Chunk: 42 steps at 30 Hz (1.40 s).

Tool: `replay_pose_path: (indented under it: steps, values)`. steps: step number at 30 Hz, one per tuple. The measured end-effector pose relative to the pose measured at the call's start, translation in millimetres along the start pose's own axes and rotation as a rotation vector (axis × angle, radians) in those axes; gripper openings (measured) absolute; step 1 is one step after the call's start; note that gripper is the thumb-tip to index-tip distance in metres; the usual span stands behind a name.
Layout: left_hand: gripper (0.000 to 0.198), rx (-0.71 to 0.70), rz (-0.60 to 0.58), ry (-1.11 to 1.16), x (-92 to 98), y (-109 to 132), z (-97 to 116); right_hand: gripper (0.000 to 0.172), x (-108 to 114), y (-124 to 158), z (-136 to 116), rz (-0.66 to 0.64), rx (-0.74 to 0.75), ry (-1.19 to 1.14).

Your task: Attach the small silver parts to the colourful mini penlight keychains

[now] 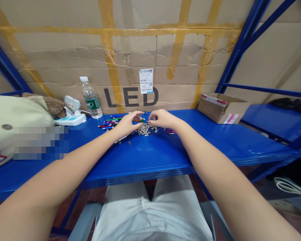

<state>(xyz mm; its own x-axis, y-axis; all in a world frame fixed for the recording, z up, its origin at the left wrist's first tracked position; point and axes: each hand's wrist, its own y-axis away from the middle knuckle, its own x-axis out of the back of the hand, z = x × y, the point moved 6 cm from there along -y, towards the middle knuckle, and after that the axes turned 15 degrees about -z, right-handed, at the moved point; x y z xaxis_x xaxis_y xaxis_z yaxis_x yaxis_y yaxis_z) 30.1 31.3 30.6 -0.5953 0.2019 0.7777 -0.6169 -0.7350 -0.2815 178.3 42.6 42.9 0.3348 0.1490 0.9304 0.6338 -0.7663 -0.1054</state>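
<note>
My left hand (130, 123) has its thumb and fingers closed round a small green object (142, 120); its exact kind is too small to tell. Facing it, my right hand (162, 117) is curled in a pinch, and whatever its fingertips may hold is hidden. Just below both hands lies a pile of small, round, silvery discs (143, 130) on the blue tabletop. Several pens (107, 126) in blue, green, red and dark colours lie left of my left hand. Beside my right wrist are red and blue metallic pieces (171, 131), partly covered by the arm.
A water bottle (92, 100) and a white power strip (71, 119) stand back left, near a pale bag (20, 117). An open cardboard box (222, 108) sits at the right. Behind the blue table (140, 157) rises a large taped carton (130, 60).
</note>
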Motion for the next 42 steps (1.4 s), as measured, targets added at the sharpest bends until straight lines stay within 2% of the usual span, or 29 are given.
replay_pose_path:
  steps: [3,6,12,16,21,24,28,33,37,42]
  values:
    - [0.045,-0.013,-0.005,0.046,-1.6,-1,-2,0.022,4,0,-3,0.122,0.078,-0.089]
    - [0.045,-0.043,-0.01,0.074,-2.2,0,-3,0.024,1,-3,-7,0.125,0.135,-0.153]
    - [0.047,-0.054,-0.006,0.11,-2.0,0,-5,0.024,-3,-5,-6,0.108,0.149,-0.197]
    - [0.048,-0.052,0.021,0.137,-0.5,-1,-4,0.031,0,-4,-7,0.137,0.182,-0.209]
    - [0.049,-0.044,0.06,0.137,3.1,-1,-7,0.023,5,-2,-6,0.175,0.172,-0.223]
    - [0.049,-0.043,0.055,0.114,3.4,-1,-10,0.021,3,-2,-5,0.112,0.124,-0.165]
    - [0.049,-0.031,0.052,0.075,3.6,-1,-12,0.014,-6,-1,0,-0.089,0.02,-0.038]
    - [0.049,-0.015,0.022,0.047,2.2,0,-10,0.017,-14,-2,14,-0.246,-0.107,0.102]
    - [0.048,-0.003,0.011,0.047,1.1,0,-8,0.018,-21,-6,22,-0.296,-0.139,0.132]
    - [0.048,0.003,-0.004,0.057,-0.2,0,-8,0.025,-24,-9,21,-0.281,-0.163,0.154]
